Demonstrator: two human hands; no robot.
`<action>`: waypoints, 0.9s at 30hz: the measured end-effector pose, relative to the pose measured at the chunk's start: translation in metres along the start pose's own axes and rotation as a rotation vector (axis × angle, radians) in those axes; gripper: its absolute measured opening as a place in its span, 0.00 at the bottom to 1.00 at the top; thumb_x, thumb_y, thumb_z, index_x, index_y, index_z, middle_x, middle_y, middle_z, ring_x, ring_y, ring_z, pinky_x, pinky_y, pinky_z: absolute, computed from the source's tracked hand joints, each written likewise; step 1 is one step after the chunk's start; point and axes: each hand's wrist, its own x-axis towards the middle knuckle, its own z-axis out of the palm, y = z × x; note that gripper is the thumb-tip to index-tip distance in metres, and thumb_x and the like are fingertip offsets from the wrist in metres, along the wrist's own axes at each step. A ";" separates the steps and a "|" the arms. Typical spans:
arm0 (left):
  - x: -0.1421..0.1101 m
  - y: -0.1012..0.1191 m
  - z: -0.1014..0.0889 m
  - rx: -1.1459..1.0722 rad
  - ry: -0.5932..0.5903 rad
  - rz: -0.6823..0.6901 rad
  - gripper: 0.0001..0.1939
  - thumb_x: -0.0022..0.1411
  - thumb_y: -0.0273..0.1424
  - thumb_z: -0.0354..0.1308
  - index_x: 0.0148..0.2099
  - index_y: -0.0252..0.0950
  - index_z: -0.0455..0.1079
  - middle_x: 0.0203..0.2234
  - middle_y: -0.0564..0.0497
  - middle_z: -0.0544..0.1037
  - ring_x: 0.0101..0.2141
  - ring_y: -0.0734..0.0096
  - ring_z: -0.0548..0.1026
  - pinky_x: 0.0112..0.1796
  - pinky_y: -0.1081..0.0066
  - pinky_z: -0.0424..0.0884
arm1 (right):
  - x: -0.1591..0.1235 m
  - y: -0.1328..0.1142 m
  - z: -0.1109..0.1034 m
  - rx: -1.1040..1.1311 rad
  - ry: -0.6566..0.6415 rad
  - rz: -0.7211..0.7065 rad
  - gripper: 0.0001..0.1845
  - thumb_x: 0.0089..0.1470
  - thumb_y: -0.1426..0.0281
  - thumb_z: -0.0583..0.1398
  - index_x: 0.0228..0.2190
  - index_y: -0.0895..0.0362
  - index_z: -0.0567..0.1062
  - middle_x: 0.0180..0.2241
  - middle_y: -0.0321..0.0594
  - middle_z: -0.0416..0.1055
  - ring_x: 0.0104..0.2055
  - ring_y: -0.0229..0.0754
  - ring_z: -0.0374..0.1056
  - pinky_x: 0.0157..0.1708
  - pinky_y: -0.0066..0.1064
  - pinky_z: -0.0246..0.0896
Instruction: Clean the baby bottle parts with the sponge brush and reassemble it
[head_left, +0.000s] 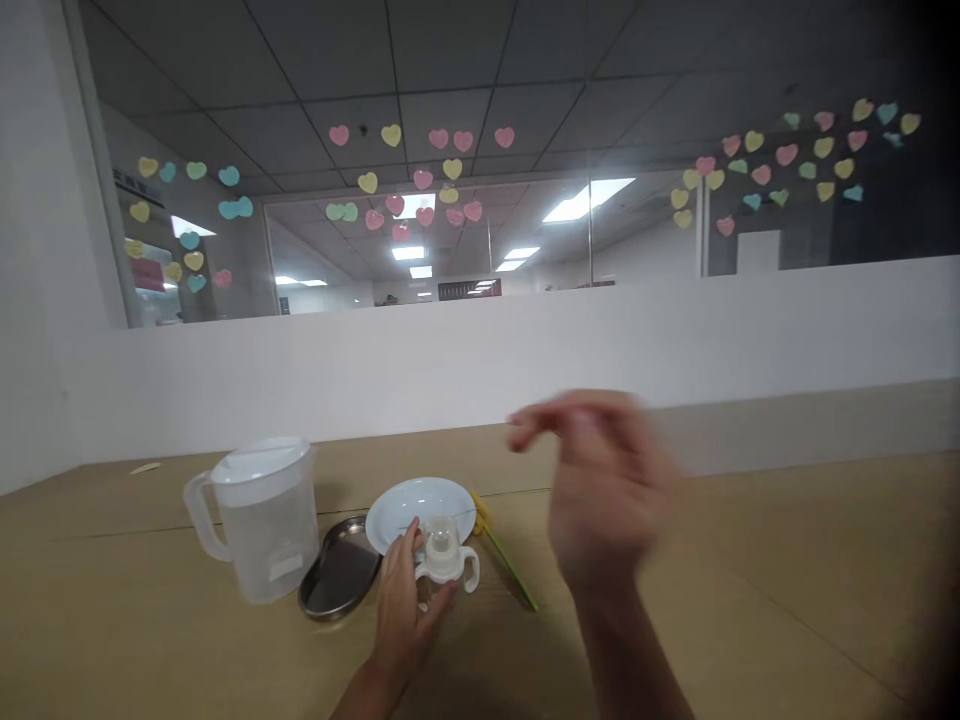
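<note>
While your left hand (405, 592) has its fingers around one side of the two-handled bottle (442, 560), with the thumb across the front, the bottle stands upright before the near rim of the white dish (390, 496). That grip is narrow, closed on the bottle; a clear dome tops it, and you cannot tell what is inside or whether its base touches the surface (247, 660). Your right hand (604, 480) is raised to the right, its fingers curled; it is too blurred to tell how wide the grip is or whether it holds anything. Behind the bottle, the dish shows a glossy white inside. Left of it, the oval metal tray (341, 572) shows its bare, dark floor. Beside that you have the translucent pitcher (270, 530), lidded and upright, its contents unclear. The yellow flower (481, 512) lies by the dish, its green stem slanting toward you.
</note>
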 end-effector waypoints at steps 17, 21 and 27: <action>0.004 0.003 -0.008 -0.084 -0.058 -0.052 0.22 0.58 0.45 0.51 0.48 0.36 0.68 0.42 0.43 0.72 0.45 0.59 0.68 0.45 0.58 0.65 | -0.012 0.067 0.071 -0.840 -1.239 0.376 0.24 0.47 0.57 0.59 0.37 0.65 0.76 0.38 0.54 0.74 0.38 0.50 0.71 0.31 0.31 0.60; 0.004 0.005 -0.008 -0.174 -0.075 -0.086 0.22 0.58 0.45 0.50 0.49 0.36 0.67 0.41 0.44 0.72 0.44 0.60 0.68 0.44 0.60 0.65 | -0.010 0.072 0.067 -0.782 -1.296 0.326 0.25 0.45 0.59 0.61 0.41 0.64 0.73 0.42 0.53 0.71 0.42 0.49 0.68 0.33 0.30 0.59; 0.006 0.008 -0.009 -0.200 -0.103 -0.090 0.22 0.59 0.46 0.49 0.49 0.38 0.68 0.42 0.44 0.73 0.44 0.58 0.67 0.45 0.58 0.64 | -0.010 0.084 0.061 -0.641 -1.355 0.268 0.25 0.42 0.68 0.64 0.44 0.58 0.70 0.45 0.46 0.68 0.45 0.46 0.65 0.36 0.28 0.58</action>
